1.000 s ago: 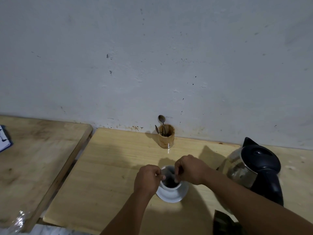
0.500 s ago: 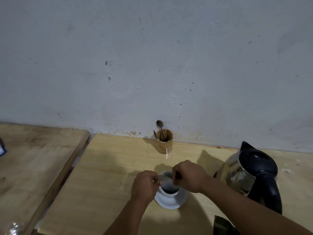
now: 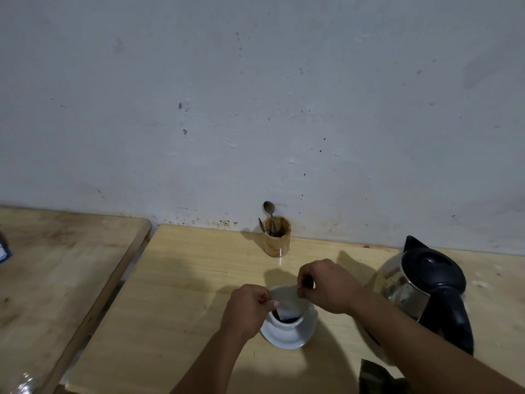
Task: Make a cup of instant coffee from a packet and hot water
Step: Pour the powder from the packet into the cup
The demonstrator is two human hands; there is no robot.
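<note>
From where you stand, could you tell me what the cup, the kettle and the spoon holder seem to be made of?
The cup looks like glazed white ceramic: smooth, evenly white. The kettle seems to be polished metal, its body mirroring the room, with a matte black lid and handle, probably plastic. The spoon holder looks like bamboo or wood, tan and stained.

Right hand (image 3: 326,285) is lifting away from the cup (image 3: 287,319), now higher and further back than a second ago. Packet (image 3: 285,304) is stretching wider between the hands and tilting into the cup. Left hand (image 3: 247,308) is shifting slightly outward.
</note>
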